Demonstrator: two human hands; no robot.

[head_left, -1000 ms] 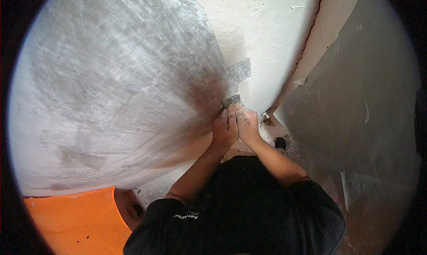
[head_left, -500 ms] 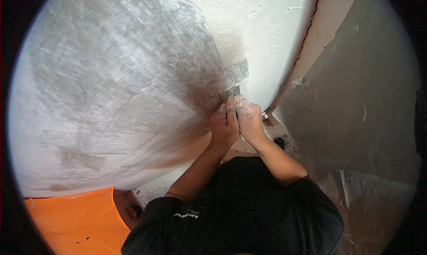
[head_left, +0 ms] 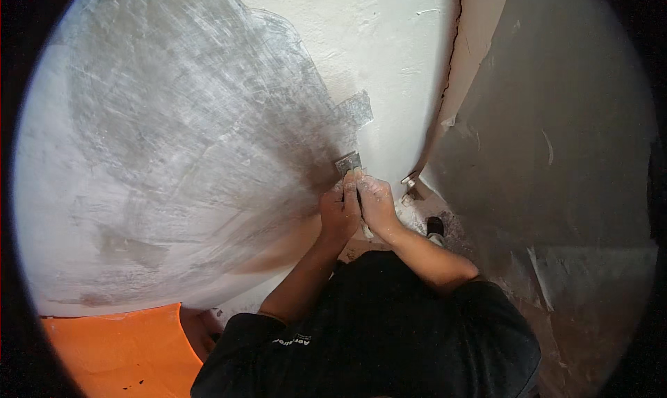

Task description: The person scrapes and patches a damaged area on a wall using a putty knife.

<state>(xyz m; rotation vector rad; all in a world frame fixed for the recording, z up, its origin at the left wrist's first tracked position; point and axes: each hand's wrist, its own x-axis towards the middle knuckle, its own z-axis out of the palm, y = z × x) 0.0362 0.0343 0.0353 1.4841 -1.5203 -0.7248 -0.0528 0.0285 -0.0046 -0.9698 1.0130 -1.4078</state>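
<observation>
1. Since half a second ago, the two hands and the scraper [head_left: 349,163] have moved back toward the person, so a wider stretch of grey now lies between the blade and the tip of the small grey tab [head_left: 356,110] on the wall [head_left: 389,64]
2. The left hand [head_left: 338,209] and right hand [head_left: 377,200] meet side by side in front of the chest, one grip against the other
3. The left forearm [head_left: 299,280] slants up and to the right, the right forearm [head_left: 434,255] up and to the left, elbows spread
4. The fingers of both hands are curled closed around the scraper, some lying forward near the base of its blade; the right knuckles look dusty with pale powder
5. The scraper points away from the person, its dark blade slightly tilted, at the right border of the big grey coat [head_left: 187,113]; whether its edge presses on the wall I cannot tell
6. An orange sheet-like thing [head_left: 118,349] sits at lower left, well apart from the hands
</observation>
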